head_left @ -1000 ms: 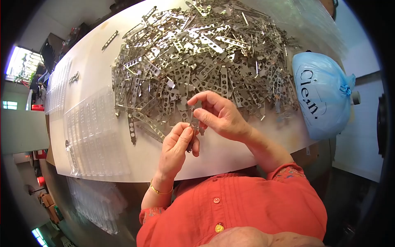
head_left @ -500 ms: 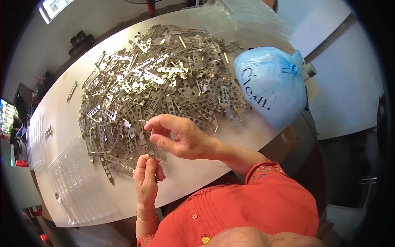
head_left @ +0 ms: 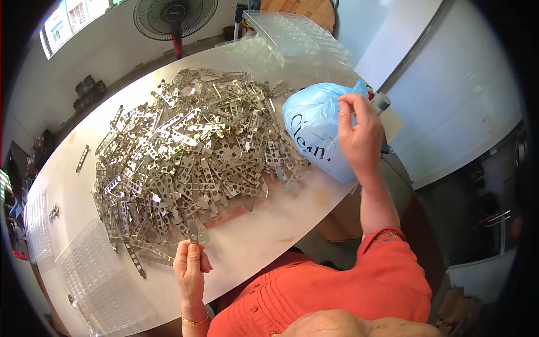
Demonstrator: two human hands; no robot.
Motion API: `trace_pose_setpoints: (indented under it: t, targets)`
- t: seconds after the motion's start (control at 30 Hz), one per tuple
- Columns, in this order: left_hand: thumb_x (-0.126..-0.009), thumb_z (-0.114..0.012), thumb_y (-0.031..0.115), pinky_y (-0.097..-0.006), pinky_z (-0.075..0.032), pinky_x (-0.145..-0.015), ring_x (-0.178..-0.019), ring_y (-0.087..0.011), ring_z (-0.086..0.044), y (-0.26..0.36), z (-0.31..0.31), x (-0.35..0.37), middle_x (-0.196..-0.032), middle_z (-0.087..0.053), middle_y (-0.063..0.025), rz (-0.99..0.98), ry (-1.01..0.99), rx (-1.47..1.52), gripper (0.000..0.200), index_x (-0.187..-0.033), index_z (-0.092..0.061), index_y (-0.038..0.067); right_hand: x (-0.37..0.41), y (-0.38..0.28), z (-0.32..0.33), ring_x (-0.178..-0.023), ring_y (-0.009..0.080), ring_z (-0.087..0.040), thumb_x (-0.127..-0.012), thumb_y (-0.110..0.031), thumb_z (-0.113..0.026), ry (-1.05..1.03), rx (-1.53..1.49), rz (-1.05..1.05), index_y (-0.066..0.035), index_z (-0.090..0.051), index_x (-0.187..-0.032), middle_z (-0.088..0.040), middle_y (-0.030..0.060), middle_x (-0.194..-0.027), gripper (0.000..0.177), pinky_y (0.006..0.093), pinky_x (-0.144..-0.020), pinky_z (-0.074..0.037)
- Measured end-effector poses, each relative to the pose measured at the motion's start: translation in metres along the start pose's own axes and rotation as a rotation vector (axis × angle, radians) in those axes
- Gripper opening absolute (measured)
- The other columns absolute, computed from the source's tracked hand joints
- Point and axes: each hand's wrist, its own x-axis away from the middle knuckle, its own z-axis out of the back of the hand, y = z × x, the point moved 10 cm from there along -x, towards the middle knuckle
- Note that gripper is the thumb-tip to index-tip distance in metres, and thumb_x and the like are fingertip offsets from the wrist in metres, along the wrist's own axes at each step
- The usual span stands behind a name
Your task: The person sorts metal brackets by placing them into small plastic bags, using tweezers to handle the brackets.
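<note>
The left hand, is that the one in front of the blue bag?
No, the right hand is in front of the blue bag, while the left hand holds a metal strip.

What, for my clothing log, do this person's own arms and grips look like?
The left grip and right grip are ungloved hands. A thin, gold-coloured bracelet circles the left wrist; the right wrist shows none. The right sleeve is red and short, with a patterned edge; the left sleeve cannot be made out.
</note>
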Motion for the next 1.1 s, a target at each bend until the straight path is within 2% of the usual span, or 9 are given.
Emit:
trace_pose_setpoints:
  t: [0.03,0.23,0.47,0.53,0.67,0.73,0.87,0.93,1.1]
  targets:
    - [-0.108,-0.046,0.023,-0.0228,-0.039,-0.051,-0.051,-0.006,-0.039,-0.001,0.001,0.0,-0.061,-0.045,0.002,0.004,0.0,0.001,0.024,-0.097,-0.055,0.003,0.001,0.011,0.003,-0.081,0.0324,-0.066,-0.094,-0.008,-0.06,0.002,0.001,0.004,-0.005,-0.063,-0.096,-0.067,0.0125,-0.087,0.005,0.0413,-0.07,-0.051]
    - [-0.108,-0.046,0.022,-0.0227,-0.039,-0.051,-0.052,-0.0057,-0.038,-0.003,-0.005,-0.002,-0.06,-0.045,0.0024,0.007,-0.047,-0.003,0.024,-0.097,-0.055,0.003,0.022,0.055,-0.039,-0.08,0.0374,-0.069,-0.091,-0.016,-0.061,-0.517,0.213,-0.197,-0.006,-0.067,-0.102,-0.07,0.0173,-0.081,0.016,0.0458,-0.072,-0.053]
    - [-0.108,-0.046,0.021,-0.0229,-0.038,-0.05,-0.051,-0.0059,-0.039,-0.004,-0.005,-0.004,-0.06,-0.045,0.0022,0.015,-0.047,-0.007,0.023,-0.097,-0.055,0.003,0.019,0.051,-0.052,-0.079,0.0368,-0.07,-0.087,-0.022,-0.065,-0.624,0.244,-0.232,-0.007,-0.07,-0.104,-0.071,0.0184,-0.08,0.023,0.0466,-0.073,-0.054]
    - [-0.108,-0.046,0.021,-0.0227,-0.038,-0.05,-0.051,-0.0061,-0.04,-0.005,-0.007,-0.005,-0.061,-0.046,0.0021,0.005,-0.07,-0.011,0.023,-0.098,-0.055,0.002,0.021,0.057,-0.06,-0.079,0.0354,-0.07,-0.087,-0.021,-0.065,-0.64,0.368,-0.185,-0.007,-0.07,-0.105,-0.072,0.0181,-0.082,0.023,0.0461,-0.072,-0.054]
    - [-0.108,-0.046,0.021,-0.0225,-0.038,-0.05,-0.051,-0.0062,-0.04,-0.006,-0.008,-0.004,-0.061,-0.046,0.002,0.01,-0.07,-0.007,0.023,-0.098,-0.055,0.002,0.02,0.058,-0.06,-0.079,0.0341,-0.07,-0.089,-0.019,-0.065,-0.626,0.326,-0.21,-0.008,-0.07,-0.101,-0.072,0.0168,-0.084,0.017,0.0451,-0.071,-0.054]
    - [-0.108,-0.046,0.02,-0.0225,-0.039,-0.05,-0.051,-0.0063,-0.04,-0.007,-0.007,-0.005,-0.061,-0.046,0.0018,0.011,-0.065,-0.005,0.023,-0.098,-0.055,0.002,0.016,0.049,-0.051,-0.078,0.0351,-0.069,-0.092,-0.019,-0.064,-0.468,0.318,-0.082,-0.009,-0.067,-0.098,-0.07,0.0149,-0.086,0.012,0.0445,-0.069,-0.054]
    - [-0.108,-0.046,0.02,-0.0227,-0.039,-0.05,-0.05,-0.0066,-0.04,-0.007,-0.007,-0.005,-0.06,-0.046,0.0015,0.009,-0.059,0.008,0.023,-0.097,-0.055,0.002,0.012,0.038,-0.04,-0.079,0.0354,-0.068,-0.096,-0.018,-0.061,-0.387,0.357,-0.083,-0.009,-0.061,-0.098,-0.065,0.0126,-0.092,0.009,0.0435,-0.067,-0.055]
    - [-0.108,-0.046,0.021,-0.0233,-0.04,-0.05,-0.05,-0.0071,-0.04,-0.008,-0.007,-0.005,-0.06,-0.046,0.0011,0.025,-0.052,0.047,0.023,-0.097,-0.055,0.002,0.008,0.03,-0.027,-0.08,0.035,-0.067,-0.098,-0.018,-0.058,-0.247,0.266,-0.078,-0.008,-0.057,-0.1,-0.061,0.0114,-0.098,0.01,0.0437,-0.067,-0.055]
    - [-0.108,-0.047,0.023,-0.0236,-0.04,-0.051,-0.05,-0.0075,-0.041,-0.01,-0.008,-0.005,-0.06,-0.046,0.0006,0.035,-0.058,0.06,0.024,-0.097,-0.055,0.002,0.005,0.021,-0.018,-0.082,0.0313,-0.066,-0.099,-0.013,-0.057,-0.093,0.133,0.002,-0.008,-0.058,-0.101,-0.061,0.0103,-0.103,0.005,0.0419,-0.067,-0.056]
